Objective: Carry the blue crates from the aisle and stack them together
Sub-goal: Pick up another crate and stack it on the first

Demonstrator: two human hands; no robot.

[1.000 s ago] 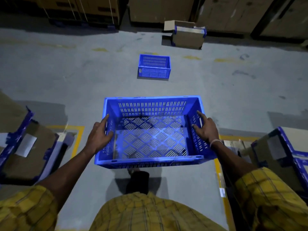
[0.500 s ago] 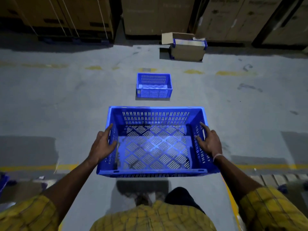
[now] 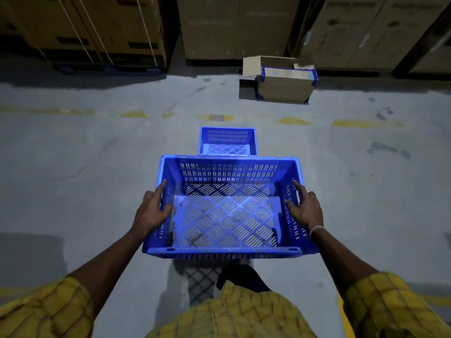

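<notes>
I carry an empty blue slotted crate [image 3: 227, 213] in front of me, above the grey floor. My left hand [image 3: 151, 211] grips its left wall, thumb inside and forefinger along the rim. My right hand [image 3: 305, 208] grips the right wall the same way. A second blue crate [image 3: 228, 141] stands on the floor just beyond the carried one, its near edge hidden behind the carried crate's far rim.
An open cardboard box with blue corners [image 3: 284, 80] lies on the floor ahead right. Tall cardboard cartons [image 3: 234, 25] line the back. Worn yellow floor marks [image 3: 366, 123] cross the aisle. My foot [image 3: 241, 276] shows below the crate.
I have walked forward: the floor crate and the back cartons are much nearer, and the side pallets have left view. Both hands keep the same hold on the carried crate.
</notes>
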